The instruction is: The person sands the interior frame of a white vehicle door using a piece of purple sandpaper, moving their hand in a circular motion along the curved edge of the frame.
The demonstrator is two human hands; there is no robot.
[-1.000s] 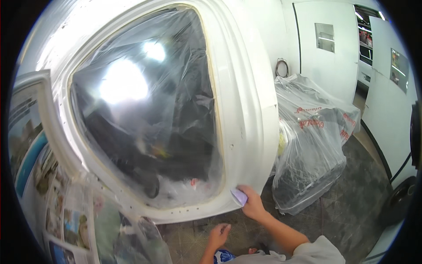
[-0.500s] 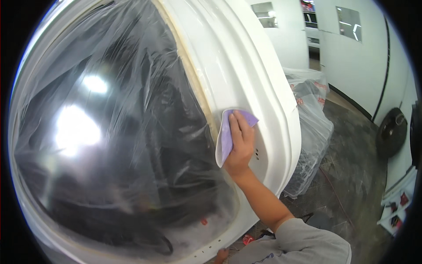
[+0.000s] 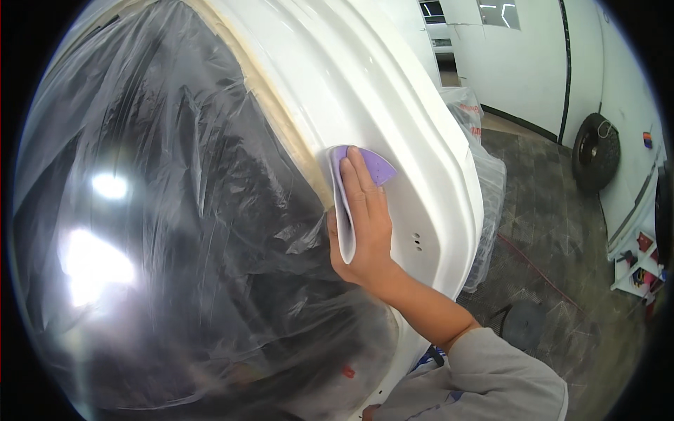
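Note:
My right hand (image 3: 366,231) presses a folded purple sanding disc (image 3: 379,168) with a pale back against a white vehicle body panel (image 3: 414,151). Two fingers lie along the purple face, and the disc's folded part curls down beside the palm. To the left, clear plastic film (image 3: 182,231) covers the dark opening, edged by a strip of beige masking tape (image 3: 281,126) close to the disc. Below and right of the hand are small holes in the panel. At the lower edge only a sliver of skin, perhaps my left hand (image 3: 371,412), shows; its fingers are hidden.
Right of the panel stands something wrapped in plastic (image 3: 491,182) on the dark floor (image 3: 540,224). A thin red hose (image 3: 537,266) runs across it. A wheel (image 3: 597,151) leans on the white wall, with a small white rack (image 3: 639,263) of items nearer.
My right hand and the disc have slid up along the panel, staying beside the tape. The whole view has shifted, bringing more of the floor and the wheel in.

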